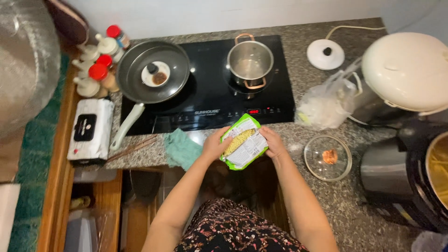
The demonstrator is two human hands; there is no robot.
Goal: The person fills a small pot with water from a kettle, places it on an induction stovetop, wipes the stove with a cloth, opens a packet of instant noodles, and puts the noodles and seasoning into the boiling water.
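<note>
I hold a green and white packet of instant noodles (243, 142) with both hands, just in front of the black induction cooktop (210, 100). My left hand (214, 145) grips its left edge and my right hand (273, 142) grips its right edge. The dry noodle block shows through the packet's window. A small steel pot (250, 61) with copper-coloured handles stands on the right burner, holding a little water. On the left burner sits a frying pan (151, 72) under a glass lid.
A teal cloth (181, 148) and chopsticks (133, 148) lie at the counter's front edge. A glass lid (327, 157), plastic bag (324, 107), white rice cooker (406, 74) and dark appliance (410, 177) fill the right. Spice bottles (100, 65) and a wipes pack (89, 130) are left.
</note>
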